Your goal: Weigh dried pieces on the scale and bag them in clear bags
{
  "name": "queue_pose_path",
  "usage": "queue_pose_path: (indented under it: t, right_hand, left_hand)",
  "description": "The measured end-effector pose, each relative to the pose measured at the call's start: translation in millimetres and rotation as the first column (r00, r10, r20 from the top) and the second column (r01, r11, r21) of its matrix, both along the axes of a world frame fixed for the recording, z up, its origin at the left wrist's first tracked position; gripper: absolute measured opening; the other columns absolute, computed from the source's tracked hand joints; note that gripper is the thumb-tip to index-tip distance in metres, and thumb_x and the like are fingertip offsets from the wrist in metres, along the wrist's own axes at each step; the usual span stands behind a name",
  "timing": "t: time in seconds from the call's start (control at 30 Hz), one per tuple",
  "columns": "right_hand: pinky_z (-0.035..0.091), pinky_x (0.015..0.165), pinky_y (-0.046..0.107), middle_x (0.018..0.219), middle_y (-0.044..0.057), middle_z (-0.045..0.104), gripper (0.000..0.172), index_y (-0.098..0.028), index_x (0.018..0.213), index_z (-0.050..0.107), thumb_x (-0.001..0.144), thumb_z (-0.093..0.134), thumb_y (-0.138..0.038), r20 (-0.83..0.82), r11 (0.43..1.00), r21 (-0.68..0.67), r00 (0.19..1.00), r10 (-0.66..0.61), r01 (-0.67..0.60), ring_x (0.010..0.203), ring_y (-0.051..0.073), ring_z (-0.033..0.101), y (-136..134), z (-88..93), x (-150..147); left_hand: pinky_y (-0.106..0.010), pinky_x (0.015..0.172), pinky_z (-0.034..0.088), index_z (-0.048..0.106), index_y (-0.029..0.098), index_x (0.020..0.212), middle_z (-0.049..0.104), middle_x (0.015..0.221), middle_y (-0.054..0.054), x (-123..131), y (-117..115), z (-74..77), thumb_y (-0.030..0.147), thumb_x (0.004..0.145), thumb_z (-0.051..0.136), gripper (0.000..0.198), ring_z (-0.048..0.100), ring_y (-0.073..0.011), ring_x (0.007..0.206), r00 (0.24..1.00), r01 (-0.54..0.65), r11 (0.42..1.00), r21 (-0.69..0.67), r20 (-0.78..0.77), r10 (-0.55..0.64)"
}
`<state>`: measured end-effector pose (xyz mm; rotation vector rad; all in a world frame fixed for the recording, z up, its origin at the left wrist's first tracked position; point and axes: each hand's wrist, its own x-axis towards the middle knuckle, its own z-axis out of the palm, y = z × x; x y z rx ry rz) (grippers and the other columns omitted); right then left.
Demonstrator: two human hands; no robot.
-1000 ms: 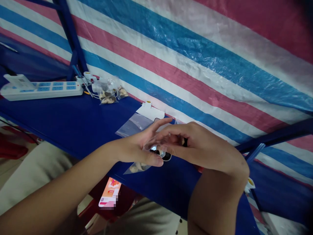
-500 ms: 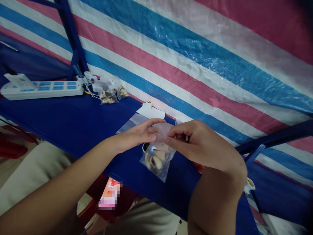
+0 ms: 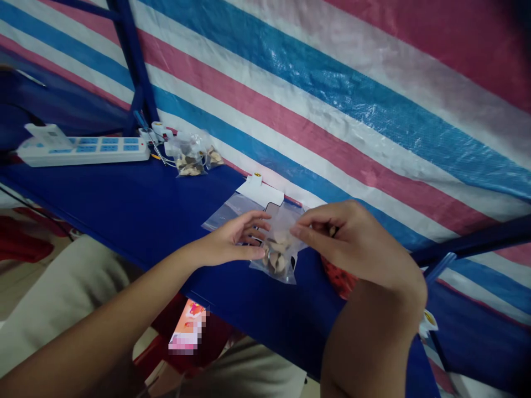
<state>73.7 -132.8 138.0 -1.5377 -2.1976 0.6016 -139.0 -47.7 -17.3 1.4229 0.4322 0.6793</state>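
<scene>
A small clear plastic bag (image 3: pixel 279 264) with pale and dark dried-looking pieces in it is over the blue table. My right hand (image 3: pixel 342 235) pinches its upper right edge between thumb and fingertips. At the bag's left side, my left hand (image 3: pixel 244 237) is open with fingers spread; its thumb tip is by the bag, but I cannot tell if they touch. Another clear bag (image 3: pixel 222 213), flat, lies behind my left hand. Partly hidden behind the held bag is a flat dark-rimmed object (image 3: pixel 272 207). Some red material (image 3: pixel 341 281) shows under my right wrist.
A white power strip (image 3: pixel 85 152) lies on the blue table (image 3: pixel 103 193) at left. Filled bags (image 3: pixel 191 165) sit beside it, near cables. White paper (image 3: pixel 261 190) lies against the striped sheet (image 3: pixel 290 105). A lit screen (image 3: pixel 188 326) is below the table edge.
The bag has swung up and slightly right in my right hand's pinch. The fingers of my left hand have spread and dropped a little. The view has shifted slightly.
</scene>
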Motion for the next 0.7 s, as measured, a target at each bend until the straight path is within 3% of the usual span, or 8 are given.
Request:
queue_pose_path:
  t: [0.07,0.23,0.47,0.7]
  right_hand:
    - [0.031,0.051,0.025,0.058,-0.003,0.053,0.03,-0.018,0.079,0.075,0.099,0.062,-0.036,-0.012,0.999,-0.026,0.999,0.032,-0.032,0.053,0.009,0.043,0,-0.1,-3]
    - [0.033,0.054,0.026,0.063,-0.001,0.058,0.029,-0.019,0.081,0.077,0.099,0.062,-0.035,0.017,0.999,0.026,1.0,0.025,-0.026,0.056,0.01,0.046,2,-2.5,-6]
    - [0.042,0.068,0.028,0.08,0.003,0.069,0.024,-0.021,0.087,0.078,0.101,0.062,-0.033,0.013,0.992,0.127,1.0,0.028,-0.03,0.072,0.015,0.059,10,-8.2,-5]
    - [0.039,0.065,0.029,0.075,0.002,0.066,0.029,-0.02,0.082,0.074,0.102,0.058,-0.035,0.051,0.988,0.154,0.999,-0.003,-0.005,0.068,0.015,0.055,7,-5.9,-8]
  left_hand:
    - [-0.038,0.093,0.054,0.054,0.023,0.137,0.066,0.126,-0.01,3,-3,-3.4,0.037,0.076,0.088,0.072,0.067,-0.0213,0.108,0.999,0.042,0.999,0.017,-0.02,-0.042]
    - [-0.033,0.084,0.052,0.064,0.016,0.109,0.069,0.094,-0.004,12,-7,-9.0,0.041,0.081,0.083,0.041,0.065,-0.0158,0.086,1.0,-0.017,0.999,0.052,-0.011,0.017]
    - [-0.032,0.081,0.051,0.059,0.018,0.108,0.068,0.1,-0.004,17,-15,-4.4,0.029,0.08,0.08,0.036,0.067,-0.0183,0.093,0.993,0.121,0.992,-0.046,0.019,-0.121]
    - [-0.031,0.081,0.051,0.064,0.018,0.107,0.07,0.1,-0.004,21,-17,-3.7,0.025,0.077,0.076,0.034,0.067,-0.0178,0.091,0.999,0.008,1.0,0.005,0.039,-0.009]
